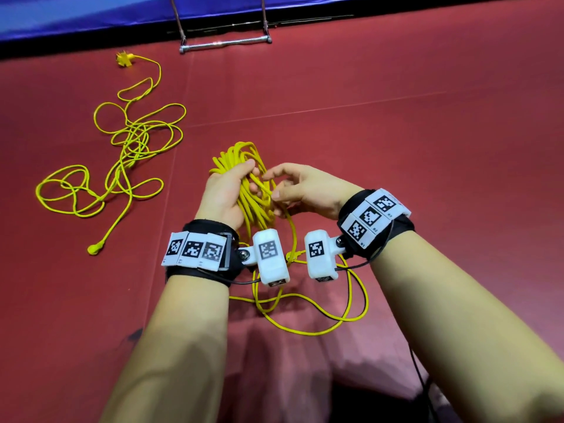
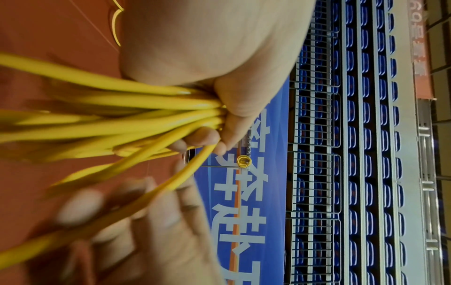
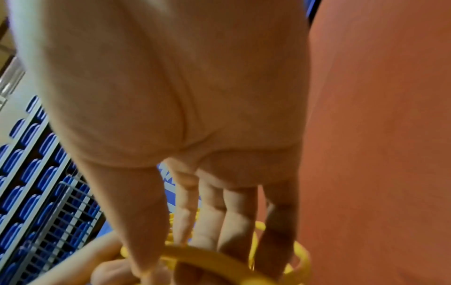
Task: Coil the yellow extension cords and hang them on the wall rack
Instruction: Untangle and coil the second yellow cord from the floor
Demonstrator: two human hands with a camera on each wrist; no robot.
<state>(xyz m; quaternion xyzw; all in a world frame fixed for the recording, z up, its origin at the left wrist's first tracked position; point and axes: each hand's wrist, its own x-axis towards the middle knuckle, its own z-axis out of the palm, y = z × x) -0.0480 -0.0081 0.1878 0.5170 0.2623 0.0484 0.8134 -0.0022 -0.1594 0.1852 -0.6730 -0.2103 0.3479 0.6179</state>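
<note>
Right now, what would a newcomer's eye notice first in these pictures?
First, the yellow coil at the centre, gripped by the left hand while the right hand feeds it a strand. Then the loose cord tangled on the red floor to the left.

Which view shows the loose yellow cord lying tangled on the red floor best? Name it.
The head view: the loose, tangled yellow cord lies fully visible on the red floor, both ends included. The left wrist view catches only a short yellow loop at its top edge, possibly this cord. The right wrist view shows none of it.
</note>
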